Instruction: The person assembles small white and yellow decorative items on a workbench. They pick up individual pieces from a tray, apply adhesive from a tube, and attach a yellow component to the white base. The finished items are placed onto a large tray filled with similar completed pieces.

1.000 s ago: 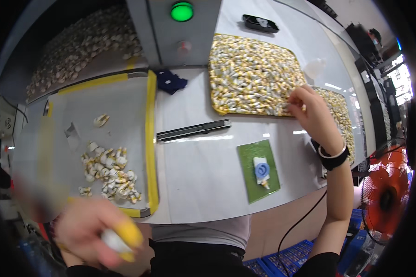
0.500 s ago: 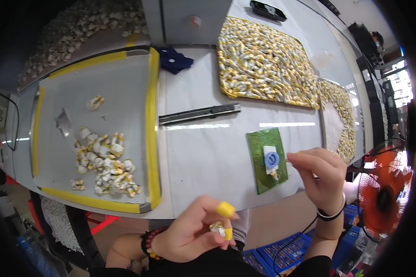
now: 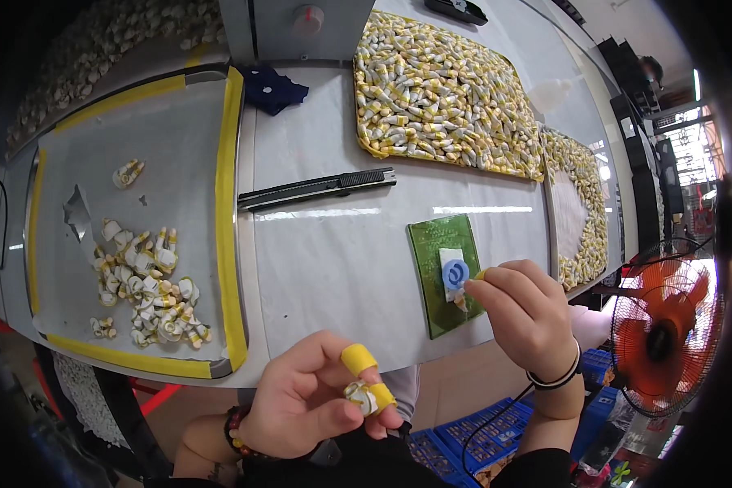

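Close to the table's front edge, my left hand pinches a small white-and-yellow piece between thumb and fingers; two of its fingers wear yellow covers. My right hand is closed in a pinch beside the green mat, and what its fingertips hold is too small to make out. On that mat lies a small white block with a round blue piece on top. A heap of similar white-and-yellow pieces lies in the yellow-taped tray at left.
A black utility knife lies across the table's middle. Beyond it is a tray packed with white-and-yellow pieces, with a part-filled tray to its right. A dark blue cloth lies by a grey box. An orange fan stands at right.
My right hand's fingertips have come in to the mat, right by the round blue piece. My left hand still holds its small piece. The whole view has shifted slightly.
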Available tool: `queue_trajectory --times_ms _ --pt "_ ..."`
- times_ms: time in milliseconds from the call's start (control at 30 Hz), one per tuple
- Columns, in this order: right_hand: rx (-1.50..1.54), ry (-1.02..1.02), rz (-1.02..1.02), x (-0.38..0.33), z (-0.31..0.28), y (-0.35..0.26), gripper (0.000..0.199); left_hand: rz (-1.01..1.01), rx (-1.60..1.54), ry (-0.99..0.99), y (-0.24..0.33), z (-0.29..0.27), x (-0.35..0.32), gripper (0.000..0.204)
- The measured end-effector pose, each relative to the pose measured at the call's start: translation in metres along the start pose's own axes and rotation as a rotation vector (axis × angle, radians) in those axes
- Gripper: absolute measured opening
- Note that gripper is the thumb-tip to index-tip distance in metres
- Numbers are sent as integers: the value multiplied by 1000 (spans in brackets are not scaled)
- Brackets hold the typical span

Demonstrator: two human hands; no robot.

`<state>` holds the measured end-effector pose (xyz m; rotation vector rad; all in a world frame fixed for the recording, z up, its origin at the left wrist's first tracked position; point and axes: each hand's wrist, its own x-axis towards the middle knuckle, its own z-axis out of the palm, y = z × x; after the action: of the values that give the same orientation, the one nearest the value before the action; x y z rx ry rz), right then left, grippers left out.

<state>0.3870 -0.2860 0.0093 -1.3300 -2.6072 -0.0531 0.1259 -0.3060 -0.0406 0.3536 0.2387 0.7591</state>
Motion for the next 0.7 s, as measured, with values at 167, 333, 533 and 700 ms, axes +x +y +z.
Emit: queue_trajectory --times_ms 167,333,533,700 --pt "-6 -9 22 3 0 -3 26 -80 -15 -32 -2 0 8 35" --pt "295 239 194 5 -9 -21 19 -212 67 97 0 9 14 47" --pt "561 425 44 18 -14 -51 6 -316 49 -60 2 8 13 40" --pt "567 301 -97 21 -17 -40 13 -347 22 -139 -1 4 13 39"
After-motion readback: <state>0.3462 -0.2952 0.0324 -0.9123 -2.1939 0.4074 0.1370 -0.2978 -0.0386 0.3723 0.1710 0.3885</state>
